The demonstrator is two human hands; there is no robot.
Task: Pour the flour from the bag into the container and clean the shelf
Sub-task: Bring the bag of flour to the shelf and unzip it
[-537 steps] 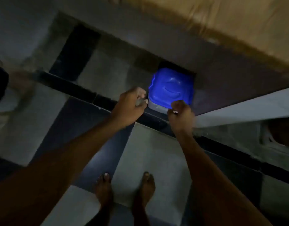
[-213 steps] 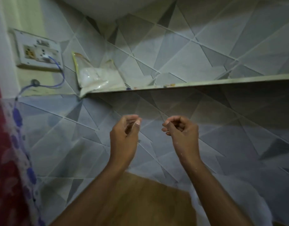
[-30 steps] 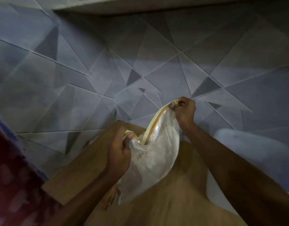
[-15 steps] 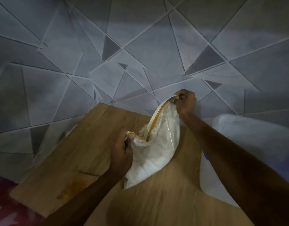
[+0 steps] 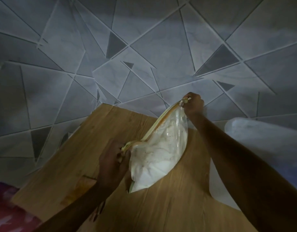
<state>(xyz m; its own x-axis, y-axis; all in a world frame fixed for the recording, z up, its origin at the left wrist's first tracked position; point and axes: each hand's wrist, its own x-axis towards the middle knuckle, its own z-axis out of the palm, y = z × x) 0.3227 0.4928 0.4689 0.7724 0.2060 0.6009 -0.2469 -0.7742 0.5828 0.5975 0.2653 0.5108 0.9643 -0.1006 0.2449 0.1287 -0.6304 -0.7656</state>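
A clear plastic flour bag (image 5: 158,153) with a yellow zip strip along its top hangs above the wooden table (image 5: 64,168), half full of white flour. My left hand (image 5: 113,163) pinches the near end of the zip strip. My right hand (image 5: 193,105) grips the far end, close to the wall, so the strip runs taut between them. The shelf is out of view. A pale translucent container (image 5: 255,143) lies at the right, partly hidden behind my right forearm; I cannot tell its opening.
A grey wall (image 5: 127,47) with a raised triangle pattern stands right behind the table. A red patterned cloth (image 5: 8,210) shows at the bottom left corner. An orange stain marks the tabletop near my left forearm.
Over the last second the view has tipped downward, showing more tabletop. Both hands keep their hold on the bag's zip ends; the bag has barely shifted.
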